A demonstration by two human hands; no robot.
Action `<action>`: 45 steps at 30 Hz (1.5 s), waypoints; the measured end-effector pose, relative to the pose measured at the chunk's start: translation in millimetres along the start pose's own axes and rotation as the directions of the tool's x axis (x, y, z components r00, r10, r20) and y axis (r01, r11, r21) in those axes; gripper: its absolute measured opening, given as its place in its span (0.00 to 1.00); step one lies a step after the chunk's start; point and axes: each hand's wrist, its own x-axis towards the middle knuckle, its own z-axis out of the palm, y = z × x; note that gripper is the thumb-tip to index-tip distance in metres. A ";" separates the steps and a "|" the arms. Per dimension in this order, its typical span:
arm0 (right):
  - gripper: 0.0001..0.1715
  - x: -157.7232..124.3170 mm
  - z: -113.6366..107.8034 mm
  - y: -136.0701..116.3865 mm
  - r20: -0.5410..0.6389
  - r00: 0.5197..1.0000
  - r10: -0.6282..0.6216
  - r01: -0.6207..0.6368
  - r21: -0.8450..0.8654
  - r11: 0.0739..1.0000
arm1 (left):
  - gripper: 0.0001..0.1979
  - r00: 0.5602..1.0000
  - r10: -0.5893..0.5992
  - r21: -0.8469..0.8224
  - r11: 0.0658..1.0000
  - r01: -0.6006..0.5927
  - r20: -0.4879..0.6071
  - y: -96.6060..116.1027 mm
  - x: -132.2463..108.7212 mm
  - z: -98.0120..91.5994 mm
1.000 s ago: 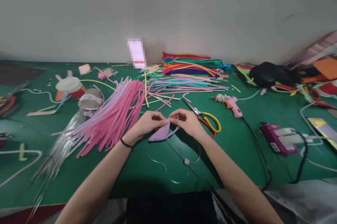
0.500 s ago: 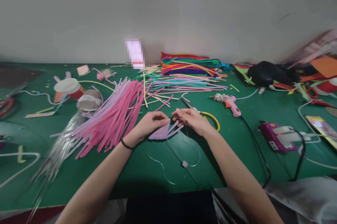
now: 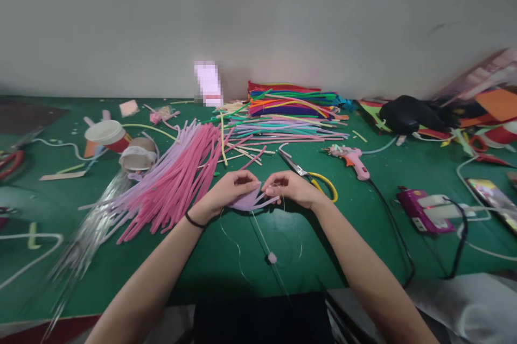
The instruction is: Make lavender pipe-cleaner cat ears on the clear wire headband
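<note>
My left hand (image 3: 231, 189) is closed, thumb and fingers pinching a lilac fan-shaped piece made of pipe cleaners (image 3: 243, 203). Loose pipe cleaner ends stick out of it to the right, under my right hand (image 3: 294, 189). The fingertips of that hand are pinched together close to the piece, on a thin, pale strand of wire that loops past them. More fine wire hangs below, with a small pale pink fuzzy ball (image 3: 272, 258) on it. Scissors with yellow handles (image 3: 323, 185) lie just beyond my right hand.
Pink pipe cleaners (image 3: 177, 182) lie left of my hands; multicoloured bundles (image 3: 291, 99) are behind. A pink glue gun (image 3: 353, 161) and a purple power adapter (image 3: 428, 212) are on the right. A paper cup (image 3: 117, 137) lies on the left, beside silvery wires (image 3: 86, 231).
My right fingertips have moved down and left, closing in by the lilac piece. The fuzzy ball on the wire has swung slightly left and down. My left hand has stayed nearly still.
</note>
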 end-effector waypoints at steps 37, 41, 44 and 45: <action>0.07 43.5 7.0 -58.6 0.038 0.967 0.252 -0.231 -0.290 0.929 | 0.11 0.999 -0.049 -0.012 0.999 0.049 -0.024 7.4 -2.7 -11.8; 0.06 45.7 10.0 -57.8 -0.006 0.968 0.250 -0.243 -0.260 0.934 | 0.12 0.999 -0.017 -0.019 1.000 0.016 -0.030 3.3 -1.0 -15.3; 0.08 47.1 14.8 -54.9 -0.109 0.968 0.226 -0.242 -0.177 0.954 | 0.12 0.998 0.009 -0.045 0.999 -0.011 -0.061 -1.3 0.8 -18.6; 0.09 47.2 16.3 -53.5 -0.135 0.969 0.206 -0.227 -0.169 0.959 | 0.12 0.998 0.007 -0.049 0.999 -0.010 -0.063 -2.3 1.0 -19.6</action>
